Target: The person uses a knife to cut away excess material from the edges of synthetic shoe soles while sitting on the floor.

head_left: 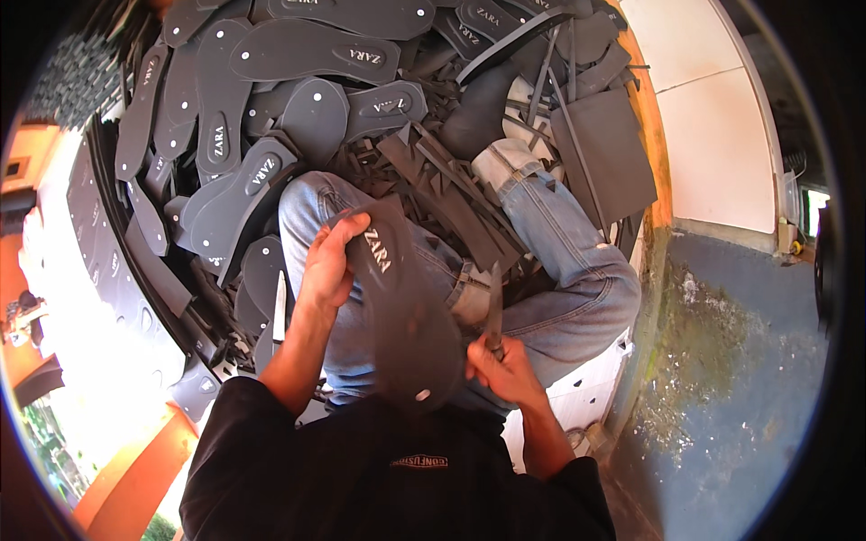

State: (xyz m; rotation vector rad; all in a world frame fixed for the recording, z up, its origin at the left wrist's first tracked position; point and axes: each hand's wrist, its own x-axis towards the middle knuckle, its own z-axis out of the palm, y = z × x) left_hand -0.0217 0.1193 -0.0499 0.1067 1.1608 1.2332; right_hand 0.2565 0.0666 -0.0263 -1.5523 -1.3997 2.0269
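Dark-grey sandal sole (408, 302) at mid-view; worker's left hand (329, 266) pinches its edge at 11 o'clock. Right hand (505, 371) clenched round a knife (495, 307), blade at 3 o'clock, apart from the sole. Progress, judged: outline cut; edge finish unclear. Heaped soles (311, 50), 11 o'clock, also look cut out; offcut strips (433, 189), 12 o'clock; plain sheet (609, 149), 2 o'clock, looks unshaped.

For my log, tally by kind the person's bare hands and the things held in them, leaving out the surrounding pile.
Hands, left hand and right hand: 2
Dark shoe sole: 1
Knife: 1
Total: 4
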